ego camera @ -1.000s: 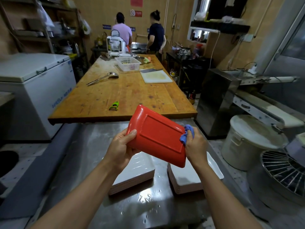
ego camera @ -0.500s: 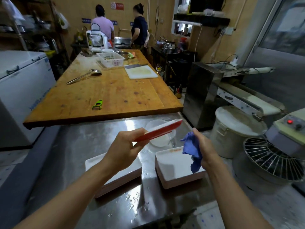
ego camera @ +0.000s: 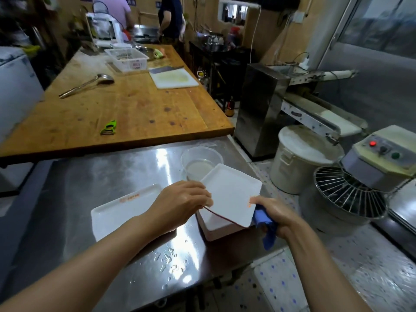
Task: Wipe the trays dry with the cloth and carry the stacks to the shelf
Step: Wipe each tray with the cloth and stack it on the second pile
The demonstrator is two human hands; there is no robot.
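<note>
Tray (ego camera: 231, 195) now faces you white side up, where a second ago you saw its red underside; you hold it tilted over the right stack (ego camera: 216, 230) near the steel table's (ego camera: 108, 176) right edge. Your left hand (ego camera: 180, 204) pinches its left rim, your right hand (ego camera: 273, 213) grips its corner and the blue cloth (ego camera: 265, 228). The inside likely gets wiped next.

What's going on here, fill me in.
A person is drying trays at a steel counter. The left hand holds a white tray tilted over the right stack. The right hand grips a blue cloth at the tray's corner. Another stack sits to the left.
</note>
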